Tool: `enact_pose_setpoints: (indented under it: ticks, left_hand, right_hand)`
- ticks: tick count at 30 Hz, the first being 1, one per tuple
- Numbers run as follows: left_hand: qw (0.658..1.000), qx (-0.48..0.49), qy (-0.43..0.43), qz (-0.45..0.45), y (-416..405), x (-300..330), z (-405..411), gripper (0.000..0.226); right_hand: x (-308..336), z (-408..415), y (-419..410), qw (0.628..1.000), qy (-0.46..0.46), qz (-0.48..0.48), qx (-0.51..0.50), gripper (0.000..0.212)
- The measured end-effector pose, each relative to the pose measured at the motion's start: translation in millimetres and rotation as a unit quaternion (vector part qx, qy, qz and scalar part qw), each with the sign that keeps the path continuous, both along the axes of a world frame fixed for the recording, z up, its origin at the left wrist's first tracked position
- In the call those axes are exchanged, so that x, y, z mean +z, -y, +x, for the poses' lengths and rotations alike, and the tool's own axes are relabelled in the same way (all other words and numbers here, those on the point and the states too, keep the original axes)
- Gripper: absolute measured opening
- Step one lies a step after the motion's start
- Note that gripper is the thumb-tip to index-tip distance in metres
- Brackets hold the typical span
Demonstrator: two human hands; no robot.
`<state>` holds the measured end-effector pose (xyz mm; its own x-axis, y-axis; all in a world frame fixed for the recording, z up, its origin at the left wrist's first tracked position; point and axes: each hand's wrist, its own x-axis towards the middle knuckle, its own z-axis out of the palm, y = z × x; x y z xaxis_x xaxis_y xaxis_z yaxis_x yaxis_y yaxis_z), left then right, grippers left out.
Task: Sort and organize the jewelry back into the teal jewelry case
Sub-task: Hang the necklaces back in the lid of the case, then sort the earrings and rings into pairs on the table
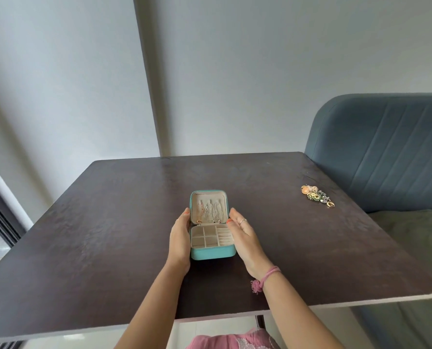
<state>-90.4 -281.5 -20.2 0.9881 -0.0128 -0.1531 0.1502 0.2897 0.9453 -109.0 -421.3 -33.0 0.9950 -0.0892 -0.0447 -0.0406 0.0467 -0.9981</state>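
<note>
The teal jewelry case (212, 226) stands open at the middle of the dark worktop (109, 222), lid upright at the far side, tray toward the person. Thin chains (207, 212) hang inside the lid's cream lining; the tray shows square compartments on the left and ring rolls on the right, with no contents discernible. The case sits directly between the two hands. No brand, label or writing is legible on the case or anywhere else in view. The left hand (180, 238) lies flat along the case's left wall, fingers straight and reaching up beside the lid; contact appears likely but cannot be confirmed. The right hand (245, 234) is open, fingers extended, its fingertips at the lid's right edge, palm angled inward and holding nothing. A pink thread band (267, 275) circles the right wrist. A cluster of loose jewelry (317, 196) lies well apart near the worktop's far right edge, beside a blue-grey sofa (386, 147).
</note>
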Motion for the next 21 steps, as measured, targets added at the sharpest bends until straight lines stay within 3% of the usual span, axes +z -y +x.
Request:
enact_pose_setpoints:
  ticks: [12,15,17,21]
  left_hand:
    - [0.999,-0.017,0.008,0.044,0,19,8,0.031]
    - [0.994,0.017,0.047,0.093,0,36,14,0.029]
    - [0.987,0.033,0.075,0.139,1,41,24,0.015]
    - [0.956,0.025,0.108,0.27,24,58,47,0.059]
  right_hand:
    - [4,5,20,1.0,-0.016,0.022,-0.012,0.047]
    - [7,2,43,0.999,0.001,0.011,-0.033,0.044]
    - [13,0,65,0.998,0.022,0.003,-0.06,0.041]
    - [22,1,123,0.99,0.058,-0.044,-0.122,0.034]
